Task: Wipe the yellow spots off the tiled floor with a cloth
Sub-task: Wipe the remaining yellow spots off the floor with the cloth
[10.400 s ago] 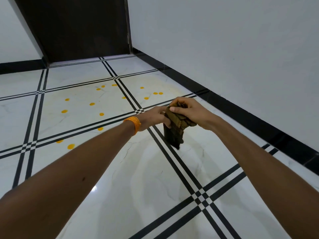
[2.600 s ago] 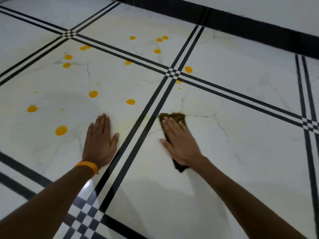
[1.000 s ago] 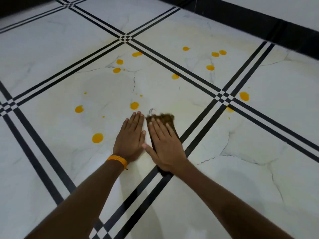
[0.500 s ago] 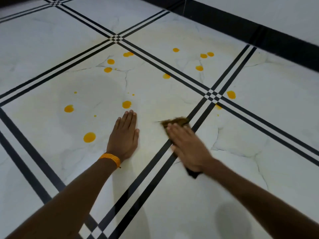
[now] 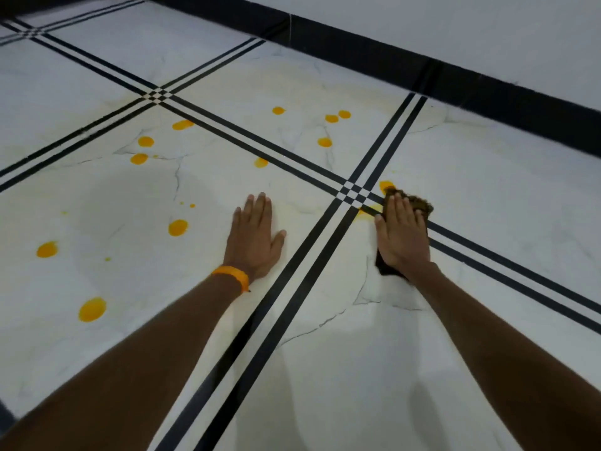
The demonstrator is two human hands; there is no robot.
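- Right hand [image 5: 401, 237]: fingers straight, palm flat, pressing the cloth [image 5: 419, 203] to the floor [image 5: 487, 190]; it grips nothing.
- Cloth: the long axis runs with the hand, wrist to fingertips. Its far edge shows beyond the fingertips, across the black line beside the crossing.
- Nearest spot [image 5: 385, 184]: just ahead of the fingertips, touching the cloth's far left corner. A pale smear [image 5: 366, 210] lies just left of the hand.
- Left hand [image 5: 255, 239]: flat and relaxed on the floor, holding nothing, well apart from that spot; probably a brace.
- Judgement: a short forward push by the right hand should cover the spot. The other spots [image 5: 178, 227] lie leftward and farther ahead.
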